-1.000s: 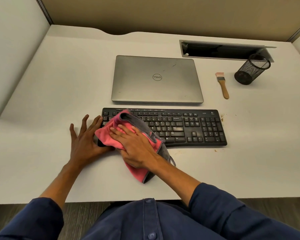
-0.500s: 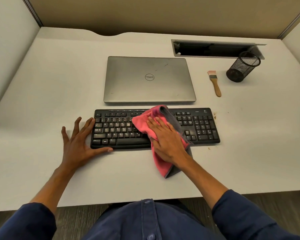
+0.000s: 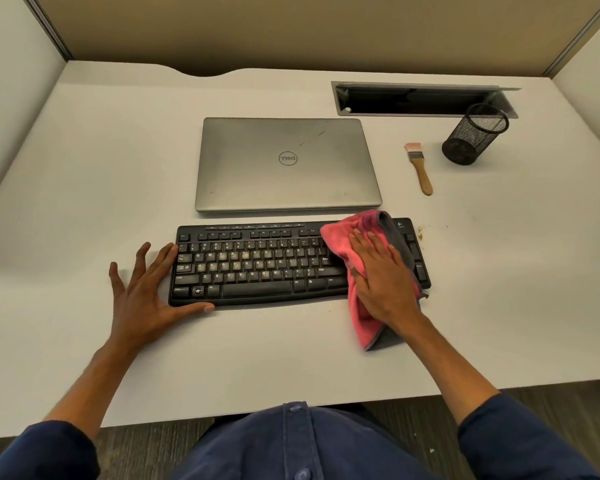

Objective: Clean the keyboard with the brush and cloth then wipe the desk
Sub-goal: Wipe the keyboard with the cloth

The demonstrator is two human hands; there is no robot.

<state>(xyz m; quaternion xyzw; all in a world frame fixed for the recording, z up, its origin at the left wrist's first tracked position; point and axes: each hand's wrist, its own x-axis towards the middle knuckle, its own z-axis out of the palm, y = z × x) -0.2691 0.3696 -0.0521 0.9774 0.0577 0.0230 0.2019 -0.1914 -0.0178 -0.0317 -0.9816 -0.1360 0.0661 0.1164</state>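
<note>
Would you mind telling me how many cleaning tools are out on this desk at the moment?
2: a pink cloth pressed on the keyboard's right end under the right hand, and a brush lying untouched beside the laptop.

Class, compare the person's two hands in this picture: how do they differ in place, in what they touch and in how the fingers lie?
The left hand rests bare on the desk at the keyboard's left end; the right hand lies on the cloth over the keyboard's right end. The left hand's fingers are spread wide; the right hand's lie close together. Both are flat, palm down, gripping nothing.
</note>
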